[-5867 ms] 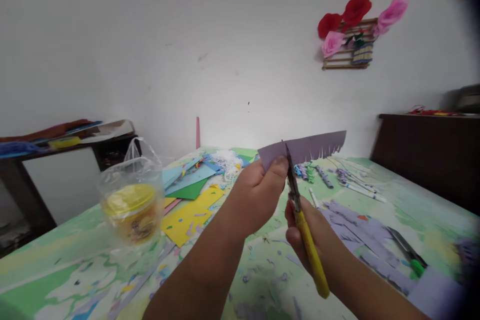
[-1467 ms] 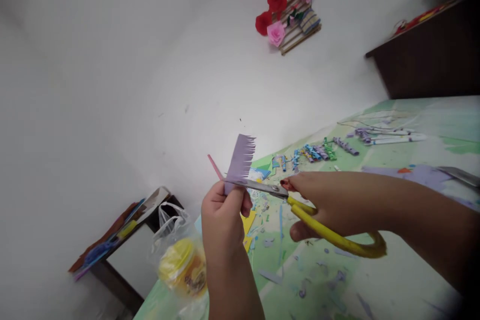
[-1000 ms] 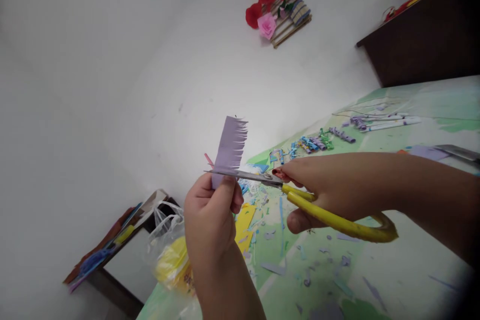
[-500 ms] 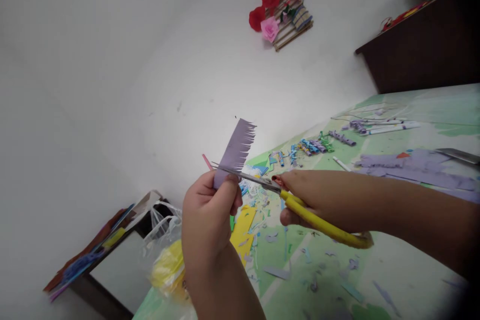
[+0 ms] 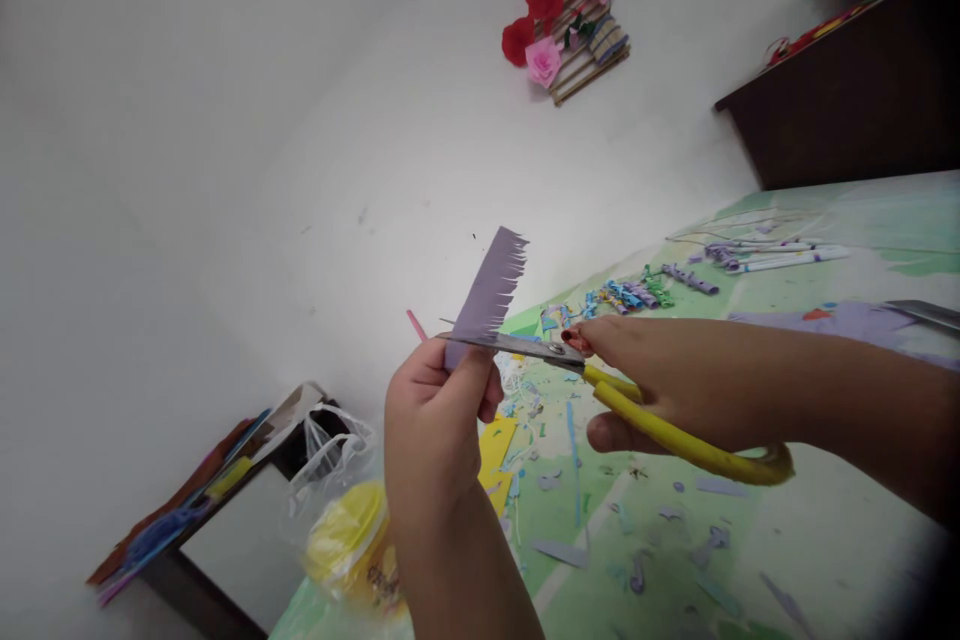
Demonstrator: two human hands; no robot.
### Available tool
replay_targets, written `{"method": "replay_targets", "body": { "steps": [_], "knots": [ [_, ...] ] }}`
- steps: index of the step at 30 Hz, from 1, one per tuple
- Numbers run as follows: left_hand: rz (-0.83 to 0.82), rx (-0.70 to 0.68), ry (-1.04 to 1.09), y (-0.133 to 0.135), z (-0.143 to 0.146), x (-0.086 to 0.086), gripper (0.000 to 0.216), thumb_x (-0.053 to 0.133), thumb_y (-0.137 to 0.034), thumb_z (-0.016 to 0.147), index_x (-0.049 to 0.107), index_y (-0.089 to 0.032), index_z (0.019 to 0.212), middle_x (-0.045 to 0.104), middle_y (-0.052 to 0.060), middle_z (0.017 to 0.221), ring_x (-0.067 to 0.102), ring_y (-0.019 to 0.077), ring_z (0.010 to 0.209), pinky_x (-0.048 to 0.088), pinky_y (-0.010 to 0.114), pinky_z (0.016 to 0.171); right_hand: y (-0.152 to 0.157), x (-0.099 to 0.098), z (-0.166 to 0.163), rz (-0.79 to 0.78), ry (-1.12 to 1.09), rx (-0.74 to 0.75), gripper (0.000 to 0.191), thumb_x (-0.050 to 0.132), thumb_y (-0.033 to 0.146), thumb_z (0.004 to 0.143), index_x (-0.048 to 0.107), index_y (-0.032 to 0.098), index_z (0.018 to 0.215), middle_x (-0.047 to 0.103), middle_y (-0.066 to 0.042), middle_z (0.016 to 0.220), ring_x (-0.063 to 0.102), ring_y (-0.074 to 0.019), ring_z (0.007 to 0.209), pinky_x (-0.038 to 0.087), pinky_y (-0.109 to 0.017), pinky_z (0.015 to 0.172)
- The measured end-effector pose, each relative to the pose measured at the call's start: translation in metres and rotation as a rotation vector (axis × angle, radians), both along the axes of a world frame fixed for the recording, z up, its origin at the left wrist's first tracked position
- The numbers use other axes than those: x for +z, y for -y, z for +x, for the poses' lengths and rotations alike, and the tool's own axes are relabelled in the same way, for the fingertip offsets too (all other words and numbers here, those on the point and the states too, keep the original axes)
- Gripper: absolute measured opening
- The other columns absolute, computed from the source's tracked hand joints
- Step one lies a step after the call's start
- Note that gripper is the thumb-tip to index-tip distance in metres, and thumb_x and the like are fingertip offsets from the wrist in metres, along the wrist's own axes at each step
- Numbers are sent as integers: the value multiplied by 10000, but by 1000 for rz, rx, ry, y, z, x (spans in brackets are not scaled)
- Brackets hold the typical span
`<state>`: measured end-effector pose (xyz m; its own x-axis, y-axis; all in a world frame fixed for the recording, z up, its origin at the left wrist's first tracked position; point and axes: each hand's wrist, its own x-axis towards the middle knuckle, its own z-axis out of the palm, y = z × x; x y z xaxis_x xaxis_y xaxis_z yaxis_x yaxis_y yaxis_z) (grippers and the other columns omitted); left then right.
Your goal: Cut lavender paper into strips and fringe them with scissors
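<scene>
A strip of purple paper (image 5: 484, 295) with a fringe of cuts along its right edge stands upright in my left hand (image 5: 442, 410), pinched near its lower end between thumb and fingers. My right hand (image 5: 652, 380) grips yellow-handled scissors (image 5: 667, 430). Their blades lie across the lower part of the strip, just above my left thumb, and look nearly closed. A thin pink stick (image 5: 416, 324) shows behind my left hand; whether I hold it is unclear.
Paper scraps litter the green tablecloth (image 5: 600, 580). Several curled paper pieces (image 5: 637, 294) and white sticks (image 5: 795, 258) lie toward the wall. At right rests a metal blade (image 5: 926, 314) by purple paper (image 5: 862, 320). A yellow-lidded container (image 5: 349, 530) in a plastic bag stands at left.
Both hands have shifted slightly to the right with the paper and scissors. The scissor blades now lie closer together across the strip.
</scene>
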<state>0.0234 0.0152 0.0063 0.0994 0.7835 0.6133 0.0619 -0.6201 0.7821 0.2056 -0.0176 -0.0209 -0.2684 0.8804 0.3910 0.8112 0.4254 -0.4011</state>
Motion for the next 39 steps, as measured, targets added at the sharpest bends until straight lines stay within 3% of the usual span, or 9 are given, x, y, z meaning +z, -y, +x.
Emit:
{"method": "replay_targets", "body": {
  "steps": [3, 9, 17, 22, 27, 32, 36, 39],
  "knots": [
    [36, 19, -38, 0, -2, -2, 258, 601, -198, 710, 471, -172, 489, 460, -59, 402, 401, 58, 385, 296, 194, 407, 2, 2, -1, -33, -11, -8, 621, 554, 646, 679, 514, 214, 1123, 616, -108, 944, 584, -280, 736, 419, -359, 565],
    [41, -48, -33, 0, -4, -2, 221, 581, -178, 721, 503, -173, 514, 457, -61, 408, 398, 59, 387, 302, 193, 409, 1, 2, 1, -21, 1, -37, 698, 574, 632, 667, 486, 168, 1182, 529, -173, 1186, 525, -371, 1028, 435, -451, 785],
    [27, -70, -68, 3, -10, -2, 219, 590, -173, 731, 530, -173, 520, 503, -51, 431, 436, 63, 408, 329, 183, 418, 0, -1, -3, -8, -28, -3, 653, 597, 641, 638, 520, 205, 1118, 571, -142, 1112, 565, -341, 914, 435, -377, 631],
    [39, -110, -66, 3, -12, -3, 232, 587, -179, 754, 536, -175, 527, 504, -51, 438, 429, 58, 413, 334, 181, 426, 3, 2, -7, 10, -29, -42, 568, 635, 606, 617, 548, 188, 992, 595, -119, 982, 562, -327, 883, 430, -393, 687],
    [33, -112, -84, 1, -13, -3, 249, 597, -222, 759, 517, -176, 527, 499, -49, 433, 422, 59, 399, 331, 182, 411, 5, 3, -5, 25, -7, -65, 413, 624, 550, 661, 528, 206, 868, 601, -67, 808, 563, -252, 715, 401, -324, 591],
    [-16, -154, -65, 1, -8, -3, 228, 569, -218, 751, 516, -173, 534, 509, -48, 427, 420, 53, 373, 299, 167, 373, -2, -2, 0, 60, 24, -30, 402, 643, 570, 666, 496, 217, 790, 575, -29, 733, 513, -189, 602, 365, -289, 530],
    [-43, -143, 40, 9, 4, -2, 243, 574, -173, 717, 506, -166, 484, 499, -45, 394, 419, 47, 347, 294, 155, 363, 5, 3, 2, 19, 67, -85, 391, 662, 527, 676, 480, 217, 830, 551, -28, 792, 492, -181, 651, 369, -285, 550],
    [-76, -163, 97, 14, 10, -1, 225, 585, -158, 724, 540, -164, 504, 546, -31, 434, 465, 56, 365, 337, 153, 377, 17, 8, 6, -91, 75, -152, 432, 648, 491, 699, 460, 219, 978, 542, -32, 853, 506, -197, 710, 405, -306, 592]
  ]
}}
